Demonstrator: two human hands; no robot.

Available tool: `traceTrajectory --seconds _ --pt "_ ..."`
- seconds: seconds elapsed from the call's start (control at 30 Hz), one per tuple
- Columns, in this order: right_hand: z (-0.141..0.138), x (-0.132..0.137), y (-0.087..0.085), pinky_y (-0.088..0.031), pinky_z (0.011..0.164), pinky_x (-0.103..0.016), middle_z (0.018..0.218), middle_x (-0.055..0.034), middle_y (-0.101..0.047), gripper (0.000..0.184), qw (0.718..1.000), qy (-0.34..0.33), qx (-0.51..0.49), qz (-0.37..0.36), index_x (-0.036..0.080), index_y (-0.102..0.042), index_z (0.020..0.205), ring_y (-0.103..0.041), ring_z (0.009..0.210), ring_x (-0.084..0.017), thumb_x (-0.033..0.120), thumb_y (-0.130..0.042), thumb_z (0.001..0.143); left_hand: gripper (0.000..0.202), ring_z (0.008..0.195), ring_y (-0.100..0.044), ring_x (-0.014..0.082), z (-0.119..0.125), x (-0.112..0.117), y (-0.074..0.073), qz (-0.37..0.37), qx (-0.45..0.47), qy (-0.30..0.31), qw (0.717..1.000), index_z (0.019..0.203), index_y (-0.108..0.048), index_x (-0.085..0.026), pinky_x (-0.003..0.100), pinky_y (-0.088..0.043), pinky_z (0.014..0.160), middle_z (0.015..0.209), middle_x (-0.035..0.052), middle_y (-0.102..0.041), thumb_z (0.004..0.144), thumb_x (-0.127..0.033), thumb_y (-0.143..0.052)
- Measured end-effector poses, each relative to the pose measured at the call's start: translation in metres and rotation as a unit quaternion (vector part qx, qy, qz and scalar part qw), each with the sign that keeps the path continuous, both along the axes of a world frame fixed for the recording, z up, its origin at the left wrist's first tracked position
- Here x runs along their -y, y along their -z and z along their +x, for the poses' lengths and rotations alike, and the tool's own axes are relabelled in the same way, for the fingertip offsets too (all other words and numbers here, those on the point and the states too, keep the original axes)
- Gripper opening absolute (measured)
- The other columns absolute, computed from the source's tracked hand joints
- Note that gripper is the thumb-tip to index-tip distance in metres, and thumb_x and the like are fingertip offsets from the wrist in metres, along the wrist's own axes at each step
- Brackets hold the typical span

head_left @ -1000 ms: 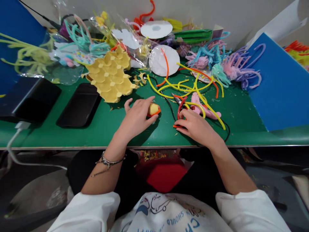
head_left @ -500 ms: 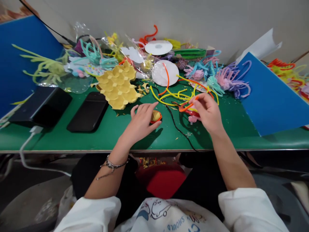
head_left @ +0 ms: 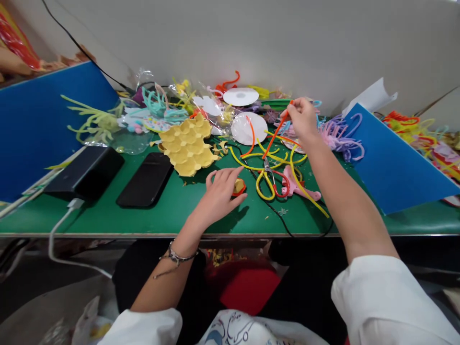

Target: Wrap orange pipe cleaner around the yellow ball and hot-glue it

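My right hand (head_left: 302, 119) is raised over the back of the table, thumb and finger pinched on an orange pipe cleaner (head_left: 276, 135) that slants down to the left. Lower down, my left hand (head_left: 222, 194) hovers with fingers spread beside a small yellow egg-carton cup (head_left: 239, 186) edged in orange; the fingers partly hide it. Scissors (head_left: 266, 166) with one yellow and one red handle lie between the hands. Beside them is a pink plastic tool (head_left: 297, 182), perhaps a glue gun. Loose yellow pipe cleaners (head_left: 247, 166) curve across the table around the scissors.
A torn yellow egg carton (head_left: 189, 146), a black phone (head_left: 146, 181) and a dark box (head_left: 86, 172) with a white cable lie to the left. White discs (head_left: 249, 128) and bundled pipe cleaners (head_left: 339, 136) fill the back. Blue boards (head_left: 402, 167) flank the table.
My right hand has moved up and away with the orange pipe cleaner, uncovering the scissors and pink tool. The left hand stays by the cup. The view has tilted upward.
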State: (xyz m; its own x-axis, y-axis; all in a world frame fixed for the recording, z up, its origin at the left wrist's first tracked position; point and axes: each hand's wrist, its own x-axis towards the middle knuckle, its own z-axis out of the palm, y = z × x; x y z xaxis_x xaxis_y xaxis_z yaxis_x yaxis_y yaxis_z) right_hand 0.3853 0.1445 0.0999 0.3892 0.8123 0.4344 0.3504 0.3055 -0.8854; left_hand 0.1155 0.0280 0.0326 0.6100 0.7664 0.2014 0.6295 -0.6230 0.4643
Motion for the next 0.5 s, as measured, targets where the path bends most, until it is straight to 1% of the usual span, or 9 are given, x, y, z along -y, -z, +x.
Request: traceTrajectory --seconds 0.07,0.1,0.2,0.27,0.33,0.4,0.43,0.5 --pt "0.005 -0.013 -0.006 -0.052 0.063 -0.026 0.057 0.0088 -0.053 0.019 0.997 0.04 -0.069 -0.007 0.024 -0.043 0.078 -0.058 0.055 -0.009 0.02 -0.049 0.095 0.056 0.134 -0.043 0.0304 -0.001 0.0 0.0 0.003 0.004 0.001 1.0 0.144 -0.038 -0.019 0.054 -0.024 0.115 0.138 0.0167 -0.053 0.091 -0.033 -0.052" --pt "0.006 -0.016 -0.01 -0.051 0.061 -0.025 0.057 0.0094 -0.051 0.018 0.994 0.044 -0.1 -0.016 0.024 -0.042 0.08 -0.057 0.053 -0.008 0.019 -0.045 0.097 0.056 0.133 -0.044 0.0305 -0.001 -0.001 0.001 0.005 0.007 0.001 1.0 0.143 -0.039 -0.019 0.053 -0.024 0.115 0.137 0.0164 -0.054 0.091 -0.034 -0.052" --pt "0.008 -0.016 -0.028 -0.05 0.06 -0.023 0.059 0.0096 -0.05 0.017 0.989 0.024 -0.144 -0.035 0.025 -0.04 0.085 -0.056 0.053 -0.007 0.016 -0.04 0.099 0.055 0.131 -0.045 0.0299 -0.002 -0.002 0.004 0.018 0.013 0.001 1.0 0.142 -0.041 -0.02 0.052 -0.025 0.114 0.135 0.0159 -0.055 0.091 -0.036 -0.052" --pt "0.011 -0.01 -0.046 -0.05 0.063 -0.022 0.061 0.0091 -0.049 0.018 0.99 0.017 -0.141 -0.018 0.026 -0.038 0.085 -0.055 0.056 -0.005 0.016 -0.04 0.099 0.055 0.13 -0.046 0.0291 -0.003 -0.004 0.007 0.029 0.018 -0.002 0.999 0.142 -0.041 -0.02 0.05 -0.026 0.113 0.135 0.0154 -0.055 0.091 -0.037 -0.052" --pt "0.019 -0.004 -0.067 -0.049 0.066 -0.019 0.065 0.0083 -0.048 0.022 0.99 0.026 -0.134 0.026 0.027 -0.035 0.082 -0.051 0.059 -0.003 0.018 -0.039 0.101 0.055 0.13 -0.046 0.0286 -0.004 -0.006 0.01 0.038 0.022 -0.005 0.999 0.142 -0.041 -0.02 0.049 -0.027 0.113 0.135 0.015 -0.055 0.091 -0.038 -0.053" --pt "0.029 0.0 -0.09 -0.049 0.072 -0.017 0.072 0.0066 -0.051 0.023 0.989 0.039 -0.129 0.058 0.029 -0.033 0.082 -0.053 0.069 -0.003 0.023 -0.034 0.104 0.055 0.129 -0.047 0.0285 -0.005 -0.007 0.013 0.045 0.028 -0.008 0.999 0.142 -0.04 -0.021 0.048 -0.027 0.113 0.135 0.0145 -0.055 0.091 -0.038 -0.053" --pt "0.035 0.002 -0.1 -0.05 0.073 -0.018 0.075 0.0056 -0.052 0.023 0.991 0.036 -0.106 0.069 0.03 -0.032 0.082 -0.054 0.073 -0.004 0.024 -0.033 0.104 0.055 0.129 -0.047 0.0284 -0.006 -0.007 0.013 0.047 0.03 -0.008 0.998 0.142 -0.04 -0.021 0.048 -0.027 0.112 0.135 0.0143 -0.055 0.091 -0.038 -0.053" --pt "0.043 0.003 -0.118 -0.048 0.072 -0.016 0.078 0.0052 -0.054 0.022 0.994 0.027 -0.064 0.085 0.031 -0.031 0.083 -0.057 0.074 -0.003 0.024 -0.029 0.104 0.054 0.129 -0.047 0.0281 -0.005 -0.007 0.014 0.049 0.031 -0.007 0.998 0.142 -0.041 -0.022 0.047 -0.028 0.112 0.135 0.0138 -0.056 0.092 -0.038 -0.053"
